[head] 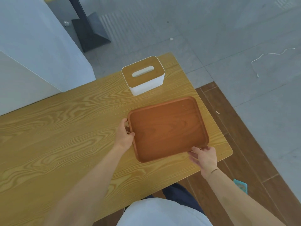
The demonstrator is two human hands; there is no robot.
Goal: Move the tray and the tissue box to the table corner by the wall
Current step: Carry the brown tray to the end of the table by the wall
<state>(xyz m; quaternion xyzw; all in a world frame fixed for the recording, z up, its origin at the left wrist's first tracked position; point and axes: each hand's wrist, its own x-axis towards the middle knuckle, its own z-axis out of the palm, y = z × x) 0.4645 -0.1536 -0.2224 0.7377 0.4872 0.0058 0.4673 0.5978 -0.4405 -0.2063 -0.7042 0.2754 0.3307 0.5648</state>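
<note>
A reddish-brown wooden tray [167, 128] lies flat and empty on the light wood-grain table [57, 136], near its right end. My left hand [124, 133] grips the tray's left rim, thumb over the edge. My right hand [204, 156] holds the tray's near right corner, fingers at the rim. A white tissue box [143, 75] with a wooden lid and an oval slot stands upright just beyond the tray, near the table's far right corner.
A pale wall [32, 46] runs along the table's far left side. A dark stand base [89, 33] sits on the grey floor beyond. A white cord [268, 56] lies on the floor to the right. The table's right edge is close to the tray.
</note>
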